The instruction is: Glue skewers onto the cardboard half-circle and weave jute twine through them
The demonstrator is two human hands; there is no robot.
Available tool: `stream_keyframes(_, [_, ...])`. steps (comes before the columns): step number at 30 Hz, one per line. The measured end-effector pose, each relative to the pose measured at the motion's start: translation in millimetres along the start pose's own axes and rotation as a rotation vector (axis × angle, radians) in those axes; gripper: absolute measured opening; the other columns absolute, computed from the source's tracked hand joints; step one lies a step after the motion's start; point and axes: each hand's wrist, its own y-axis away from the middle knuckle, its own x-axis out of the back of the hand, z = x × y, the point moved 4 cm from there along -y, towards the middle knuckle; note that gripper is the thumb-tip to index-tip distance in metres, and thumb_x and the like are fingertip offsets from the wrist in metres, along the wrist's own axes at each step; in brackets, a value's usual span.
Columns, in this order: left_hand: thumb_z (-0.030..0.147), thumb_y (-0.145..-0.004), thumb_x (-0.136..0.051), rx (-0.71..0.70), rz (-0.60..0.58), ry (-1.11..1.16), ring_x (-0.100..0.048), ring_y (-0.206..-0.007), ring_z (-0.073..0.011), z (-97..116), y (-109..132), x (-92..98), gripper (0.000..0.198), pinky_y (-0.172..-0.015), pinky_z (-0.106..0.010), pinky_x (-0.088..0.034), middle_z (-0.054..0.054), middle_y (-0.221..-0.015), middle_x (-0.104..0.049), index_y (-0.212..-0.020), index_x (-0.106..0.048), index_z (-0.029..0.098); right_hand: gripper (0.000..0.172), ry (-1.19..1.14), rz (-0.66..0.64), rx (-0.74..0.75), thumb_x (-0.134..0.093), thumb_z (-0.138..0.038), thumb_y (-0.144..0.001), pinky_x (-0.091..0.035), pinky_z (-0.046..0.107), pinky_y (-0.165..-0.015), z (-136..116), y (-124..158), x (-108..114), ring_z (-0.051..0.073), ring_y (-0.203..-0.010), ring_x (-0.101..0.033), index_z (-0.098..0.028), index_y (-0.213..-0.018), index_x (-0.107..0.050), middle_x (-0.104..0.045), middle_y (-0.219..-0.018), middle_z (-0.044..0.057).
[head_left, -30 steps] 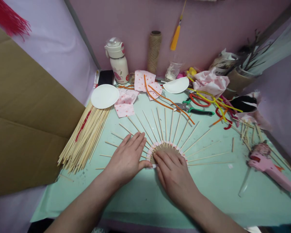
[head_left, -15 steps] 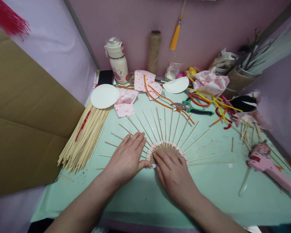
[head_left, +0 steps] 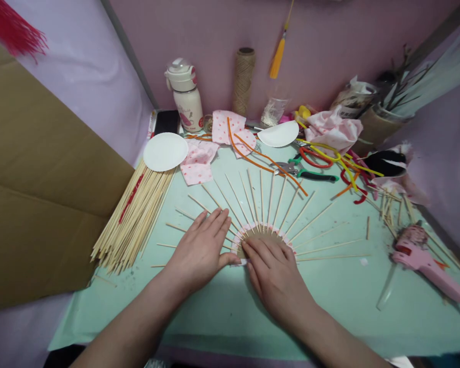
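A brown cardboard half-disc [head_left: 266, 236] with a pink-and-white patterned rim lies flat on the table. Several thin wooden sticks [head_left: 271, 197] fan out from its curved edge. Over the left sticks rests my left hand [head_left: 203, 243], fingers stretched flat and thumb touching the half-disc's lower left corner. My right hand [head_left: 272, 266] lies flat across the middle of the half-disc, its fingertips pressing on the cardboard. Both hands are open and neither wraps around anything. The right palm and fingers hide part of the cardboard; some stick ends on the left lie under my left hand.
Left stands a bundle of wooden sticks [head_left: 132, 220] beside a large cardboard sheet [head_left: 49, 189]. Behind are a white paper disc [head_left: 165, 152], a bottle [head_left: 187, 105], twine [head_left: 244, 82] and green-handled pliers [head_left: 314, 176]. A pink glue gun [head_left: 425, 260] lies at the right.
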Motion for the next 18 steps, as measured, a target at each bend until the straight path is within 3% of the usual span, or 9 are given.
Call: stream_keyframes(18, [0.065, -0.089, -0.032, 0.003, 0.009, 0.008, -0.03, -0.141, -0.0248, -0.4, 0.4, -1.1, 0.074, -0.117, -0.043, -0.02, -0.013, -0.15, -0.037, -0.139, -0.045, 0.012, 0.028, 0.011, -0.009, -0.006, -0.046, -0.02, -0.094, -0.032, 0.036, -0.09, 0.2, 0.4, -0.1, 0.02, -0.106, -0.056, -0.015, -0.115, -0.064, -0.067, -0.118, 0.009])
